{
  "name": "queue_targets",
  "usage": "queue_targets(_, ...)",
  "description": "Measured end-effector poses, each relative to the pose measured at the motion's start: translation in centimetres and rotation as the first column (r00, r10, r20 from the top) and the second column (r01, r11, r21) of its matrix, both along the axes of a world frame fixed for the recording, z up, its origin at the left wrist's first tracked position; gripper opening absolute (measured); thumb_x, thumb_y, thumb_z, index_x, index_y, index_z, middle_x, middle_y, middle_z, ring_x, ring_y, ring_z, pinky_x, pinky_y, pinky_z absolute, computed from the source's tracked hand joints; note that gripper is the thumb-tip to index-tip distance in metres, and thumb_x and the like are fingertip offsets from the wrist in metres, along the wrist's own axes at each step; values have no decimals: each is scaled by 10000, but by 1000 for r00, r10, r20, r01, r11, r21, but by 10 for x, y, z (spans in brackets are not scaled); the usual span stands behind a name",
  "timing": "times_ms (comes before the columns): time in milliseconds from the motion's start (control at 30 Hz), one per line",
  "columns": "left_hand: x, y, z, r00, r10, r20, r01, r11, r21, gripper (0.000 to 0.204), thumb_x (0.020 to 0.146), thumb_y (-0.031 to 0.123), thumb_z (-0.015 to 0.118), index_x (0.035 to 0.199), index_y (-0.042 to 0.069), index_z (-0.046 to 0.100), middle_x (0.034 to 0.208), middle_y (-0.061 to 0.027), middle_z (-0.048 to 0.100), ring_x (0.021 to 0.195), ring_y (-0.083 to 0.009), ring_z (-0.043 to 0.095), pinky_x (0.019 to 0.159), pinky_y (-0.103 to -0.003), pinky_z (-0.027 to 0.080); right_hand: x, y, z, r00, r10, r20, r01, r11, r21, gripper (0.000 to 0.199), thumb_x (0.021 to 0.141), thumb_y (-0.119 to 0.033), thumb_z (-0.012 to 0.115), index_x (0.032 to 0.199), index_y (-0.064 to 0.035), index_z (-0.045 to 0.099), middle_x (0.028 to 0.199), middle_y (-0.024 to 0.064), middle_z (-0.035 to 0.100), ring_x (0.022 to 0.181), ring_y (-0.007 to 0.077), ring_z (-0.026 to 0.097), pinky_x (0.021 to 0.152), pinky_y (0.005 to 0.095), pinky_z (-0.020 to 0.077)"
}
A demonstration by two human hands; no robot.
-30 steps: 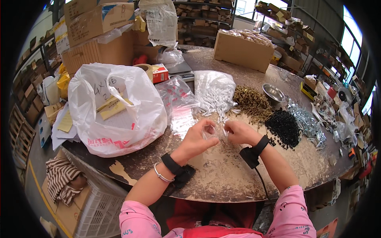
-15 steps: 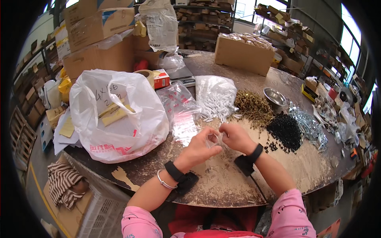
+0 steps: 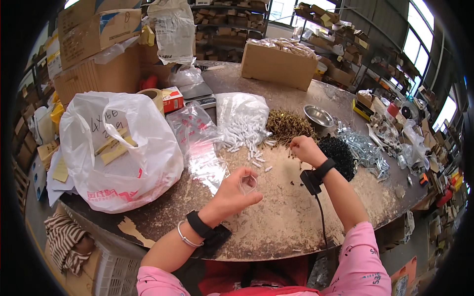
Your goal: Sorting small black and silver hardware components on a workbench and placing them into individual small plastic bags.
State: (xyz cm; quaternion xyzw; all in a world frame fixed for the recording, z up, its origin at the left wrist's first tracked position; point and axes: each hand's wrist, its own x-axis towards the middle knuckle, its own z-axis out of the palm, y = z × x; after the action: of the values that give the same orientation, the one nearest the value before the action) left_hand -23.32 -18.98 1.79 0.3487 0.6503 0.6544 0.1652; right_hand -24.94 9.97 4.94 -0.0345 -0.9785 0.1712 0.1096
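My left hand [image 3: 234, 192] is curled around a small clear plastic bag [image 3: 248, 184], its mouth spread into a round opening between thumb and fingers. Farther right, my right hand [image 3: 307, 151] is at the near edge of a heap of brass-coloured screws [image 3: 290, 123], fingertips pinched together; what they hold, if anything, is too small to make out. Right beside that hand lies a heap of small black screws [image 3: 340, 157], partly hidden by the wrist. White plastic wall plugs [image 3: 243, 129] spill from a clear bag left of the brass heap, several of them loose on the tabletop.
A big white plastic bag [image 3: 158, 163] with papers inside stands at the left. Clear flat bags [image 3: 205, 165] lie beside it. Silver screws [image 3: 363, 150] and a metal bowl [image 3: 318, 116] are at the right. Cardboard boxes [image 3: 279, 66] stand at the back.
My hands have moved apart. The right one has gone from the bag to the brass screw heap; the left has drawn slightly nearer with the bag. The head view has shifted right.
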Motion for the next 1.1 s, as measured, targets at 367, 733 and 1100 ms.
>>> queue_targets(367,0,-5,-5,999,0,-49,-1,1000,-12,404,701,151,718,1028,30,512,922,-14,520,895,-110,490,863,-269,395,-1,-3,-25,979,-20,202,-47,945,322,139,766,-81,490,898,-41,510,829,187,615,812,373,601,680,448,482)
queue_targets(733,4,-2,1,999,-27,-20,26,1000,-7,403,710,144,712,1037,32,506,926,-14,514,895,-106,483,849,-271,396,16,1,-22,985,0,174,-31,983,179,234,765,-50,482,995,-47,522,839,172,614,803,351,596,669,422,466)
queue_targets(1100,7,0,-1,998,-53,21,54,999,-7,413,712,134,718,1046,26,501,924,-13,494,890,-108,475,839,-276,402,33,-29,6,997,33,71,10,849,-528,231,718,12,510,943,22,566,698,80,565,644,176,559,580,300,455)
